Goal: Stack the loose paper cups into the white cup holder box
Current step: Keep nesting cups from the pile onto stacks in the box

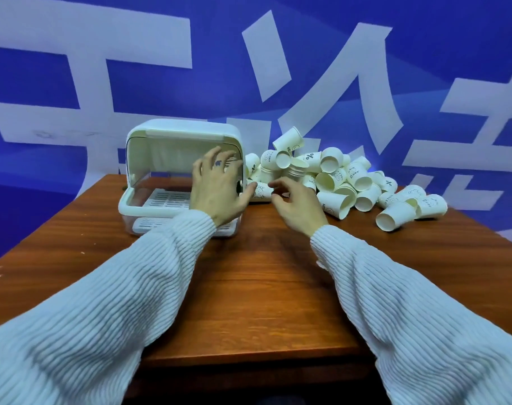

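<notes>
Two ribbed white sleeves [108,296] reach in from the bottom corners over the brown desk [257,287]. At the far left of the desk stands the white box [149,182], its lid raised, with a slotted white tray [167,198] inside. The left hand [216,185] is in front of the box's right side with fingers spread and straight, holding nothing; the thumb points right, close to a cup [262,190] lying on its side just beside the box. The right hand [295,201] hovers next to it, fingers loosely curled and empty, fingertips near that same cup; whether they touch it is unclear. Behind and to the right lies a heap of loose cups [336,176], mostly on their sides, some nested, stretching to a few strays [395,219] near the right edge. A blue wall [307,54] with large white characters rises behind.
</notes>
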### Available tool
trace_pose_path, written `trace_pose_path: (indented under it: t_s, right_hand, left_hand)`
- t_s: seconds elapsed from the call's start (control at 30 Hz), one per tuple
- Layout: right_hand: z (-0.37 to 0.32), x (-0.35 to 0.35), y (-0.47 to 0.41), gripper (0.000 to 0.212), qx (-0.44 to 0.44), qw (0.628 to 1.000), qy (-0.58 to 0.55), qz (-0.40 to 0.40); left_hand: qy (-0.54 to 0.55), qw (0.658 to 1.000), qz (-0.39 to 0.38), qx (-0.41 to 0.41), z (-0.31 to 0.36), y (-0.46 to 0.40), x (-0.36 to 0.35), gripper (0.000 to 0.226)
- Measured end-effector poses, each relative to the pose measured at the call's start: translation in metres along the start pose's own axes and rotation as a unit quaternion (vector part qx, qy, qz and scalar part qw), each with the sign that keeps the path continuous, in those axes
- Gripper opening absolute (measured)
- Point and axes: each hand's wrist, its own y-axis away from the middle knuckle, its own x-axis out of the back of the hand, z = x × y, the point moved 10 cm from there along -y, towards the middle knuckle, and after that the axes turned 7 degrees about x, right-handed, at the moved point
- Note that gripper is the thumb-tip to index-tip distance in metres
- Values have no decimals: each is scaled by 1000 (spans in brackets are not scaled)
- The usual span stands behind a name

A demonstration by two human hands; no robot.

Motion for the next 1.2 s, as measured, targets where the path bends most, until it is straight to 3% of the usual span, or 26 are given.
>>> trace_pose_path:
  t_s: [0.1,0.27,0.43,0.63,0.77,1.07,1.1,1.17,1.2]
  right_hand:
    - [17,11,8,35,-18,1000,2,4]
    - [56,37,27,41,-55,998,8,2]
    - [125,80,56,32,-133,990,38,21]
    - [213,130,83,63,-256,961,82,64]
    - [256,152,86,67,-316,942,95,57]
    - [322,155,83,51,-368,917,-49,150]
    - [328,156,87,47,-378,911,-48,159]
    - [327,157,87,15,-378,911,-34,158]
    - [322,157,86,16,-369,914,-36,163]
  left_hand:
    - [82,996,-23,-38,47,12,-12,63]
    - [160,981,-111,-23,102,20,-52,61]
    - [200,968,-152,-29,159,27,-86,58]
    - [229,955,-178,-62,210,42,-111,62]
    - [253,944,-201,-71,227,51,-128,55]
    - [308,925,-221,-22,212,61,-158,51]
    - [318,922,-221,-14,210,62,-158,52]
    - [332,917,-223,-3,208,62,-157,51]
    - [334,916,-224,-1,208,61,-157,52]
